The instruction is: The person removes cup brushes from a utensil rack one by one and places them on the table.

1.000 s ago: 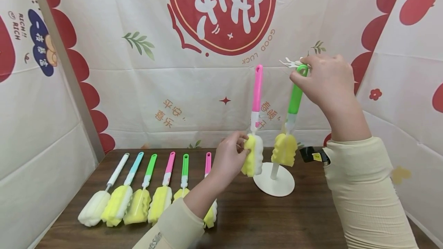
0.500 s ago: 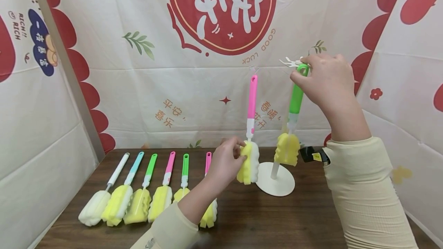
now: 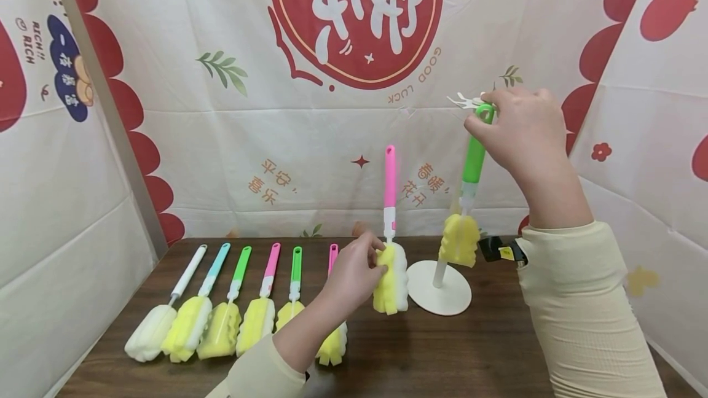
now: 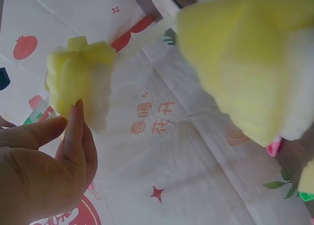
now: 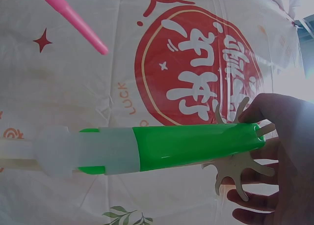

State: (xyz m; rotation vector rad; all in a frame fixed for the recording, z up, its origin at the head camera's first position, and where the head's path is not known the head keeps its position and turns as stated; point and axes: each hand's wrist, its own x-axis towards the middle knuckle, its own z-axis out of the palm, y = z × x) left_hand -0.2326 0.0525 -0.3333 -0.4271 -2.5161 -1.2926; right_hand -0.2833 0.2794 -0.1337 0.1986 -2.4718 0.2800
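Note:
In the head view my left hand [image 3: 354,272] pinches the yellow-and-white sponge head of a pink-handled bottle brush [image 3: 398,278], held upright above the table. The left wrist view shows thumb and fingertips on that sponge [image 4: 68,80]. My right hand [image 3: 522,128] is at the top of a white hook stand [image 3: 437,301], beside a green-handled bottle brush [image 3: 474,158] hanging there with a yellow sponge. From the right wrist, a hook tip passes through the hole of the green handle [image 5: 196,145], and the fingers grip around the hooked top plate [image 5: 233,167].
Several more sponge brushes lie in a row on the brown table [image 3: 470,355], from a white one [image 3: 150,333] at left to a pink-handled one [image 3: 332,346] partly behind my left forearm. A printed cloth [image 3: 310,140] hangs behind the table and at both sides.
My left hand has brought the pink-handled brush down and to the left, away from the stand. My right hand keeps its place, and the green-handled brush has swung slightly right.

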